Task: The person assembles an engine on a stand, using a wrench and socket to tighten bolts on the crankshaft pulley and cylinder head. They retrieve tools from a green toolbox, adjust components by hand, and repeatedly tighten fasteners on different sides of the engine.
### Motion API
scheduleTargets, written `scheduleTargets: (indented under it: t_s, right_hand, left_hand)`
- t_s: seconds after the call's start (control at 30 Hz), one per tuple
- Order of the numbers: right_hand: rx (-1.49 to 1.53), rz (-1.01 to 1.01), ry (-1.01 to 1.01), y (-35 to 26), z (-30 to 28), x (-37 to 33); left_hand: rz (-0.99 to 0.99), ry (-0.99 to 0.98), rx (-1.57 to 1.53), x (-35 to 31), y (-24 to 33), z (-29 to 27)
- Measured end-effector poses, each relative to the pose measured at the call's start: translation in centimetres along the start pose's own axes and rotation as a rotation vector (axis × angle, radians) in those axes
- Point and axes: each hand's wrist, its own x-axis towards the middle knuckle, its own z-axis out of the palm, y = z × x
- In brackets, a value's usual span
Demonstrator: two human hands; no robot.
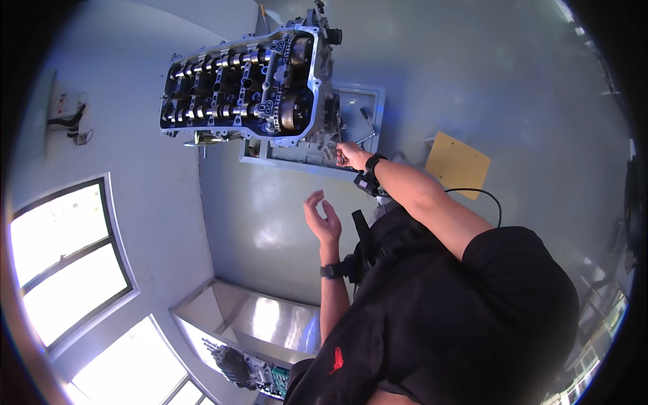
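Note:
A large car engine (223,84) stands ahead of me with its top uncovered, baring the camshafts (216,111) and two round timing gears (292,111) at its right end. My right hand (351,156) reaches to the lower right end of the engine, its fingers closed around a thin metal tool (339,128) that points up along the engine's side. The tool's tip is hard to make out. Nearer to me, my left hand (322,216) hangs in the air with nothing in it, fingers loosely bent and apart, touching nothing.
Under the engine is a grey metal tray (297,169), where a black-handled tool (367,121) lies. A yellow stool (457,165) stands on the right. A metal-sided bench (270,320) with mechanical parts (246,368) is at lower left, near the windows (74,236). A black cable (489,194) curves beside me.

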Motion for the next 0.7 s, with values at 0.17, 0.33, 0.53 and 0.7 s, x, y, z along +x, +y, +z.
scheduleTargets:
  t_s: [0.17, 0.33, 0.53, 0.7]
  right_hand:
    - [-0.086, -0.094, 0.095, 0.8, 1.2, 0.4]
    - [0.025, 0.111, 0.135, -0.3, 1.7, 1.4]
    - [0.205, 0.188, -0.027, -0.7, 3.8, 2.4]
    - [0.193, 0.143, 0.102, 0.0, 3.6, 3.5]
  left_hand:
    - [-0.595, -0.242, -0.159, -15.8, -8.9, -2.2]
    - [-1.468, -0.34, -0.225, -31.7, -14.6, -7.1]
    - [-1.765, 0.032, -0.298, -37.4, -11.9, -8.2]
    - [-1.763, 0.003, -0.412, -30.0, -8.4, -2.3]
